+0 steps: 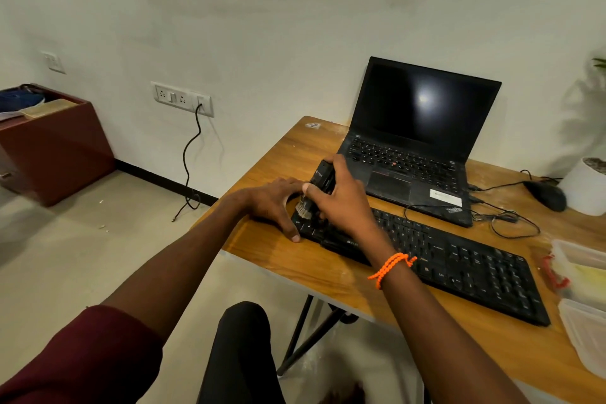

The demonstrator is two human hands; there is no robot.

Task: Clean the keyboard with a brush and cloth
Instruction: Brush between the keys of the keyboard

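Two hands are at work at the left end of the wooden table (295, 259), which is the largest thing here and carries everything else. Behind them a laptop (416, 138) stands open with a dark screen; it is not part of the task. In front of it, lying slanted across the table, is the black keyboard (465, 266). I judge it to be a light, stiff, flat plastic body that will slide on the smooth wood when it is brushed, so it is best steadied at an end or along the edge, not by pressing on the keys, which are loose and give way. The left hand (272, 200) does this: its fingers are spread quite flat, and they rest at the left end of the keyboard without curling around anything. The right hand (341, 200) is closed around the black handle of the brush (319, 185) and holds it nearly upright, with the pale bristles down on the keys at the left corner. The handle looks hard and easy to grip at the middle; the bristles look soft and will bend, so light pressure should be enough. A mouse (546, 195) lies near the far right. I cannot identify a cloth with certainty in this view.
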